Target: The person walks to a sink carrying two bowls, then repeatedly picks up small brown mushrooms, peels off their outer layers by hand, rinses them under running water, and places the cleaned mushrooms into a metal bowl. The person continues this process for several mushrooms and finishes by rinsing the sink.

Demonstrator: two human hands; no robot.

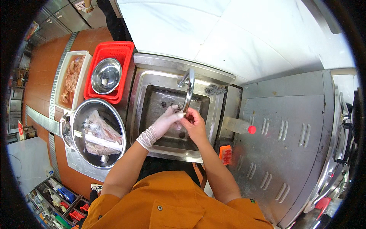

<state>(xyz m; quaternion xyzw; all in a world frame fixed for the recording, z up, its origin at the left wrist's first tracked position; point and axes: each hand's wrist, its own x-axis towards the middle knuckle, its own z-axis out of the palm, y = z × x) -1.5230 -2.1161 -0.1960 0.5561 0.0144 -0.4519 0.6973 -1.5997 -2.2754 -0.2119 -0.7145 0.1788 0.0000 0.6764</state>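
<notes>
Both my hands meet at the tip of the curved metal faucet [189, 89], above the steel sink [160, 98]. My left hand [167, 121] wears a thin white glove, with its fingers bent and closed beside the spout's end. Bare and bent at the knuckles, my right hand [196, 128] has its thumb and fingers pinched together just right of the same spot. Whatever lies between the fingers is hidden or too small to name. Dark bits [164, 104] lie on the sink bottom behind my left hand.
Left of the sink stands a large metal bowl [82, 116] of pale raw meat, with a red basket [127, 49] holding a smaller bowl [106, 74] and a white tub [88, 58] behind. On the right are a red-capped bottle [237, 125], an orange-and-red brush-like object [225, 154] and a dark scouring pad [216, 90].
</notes>
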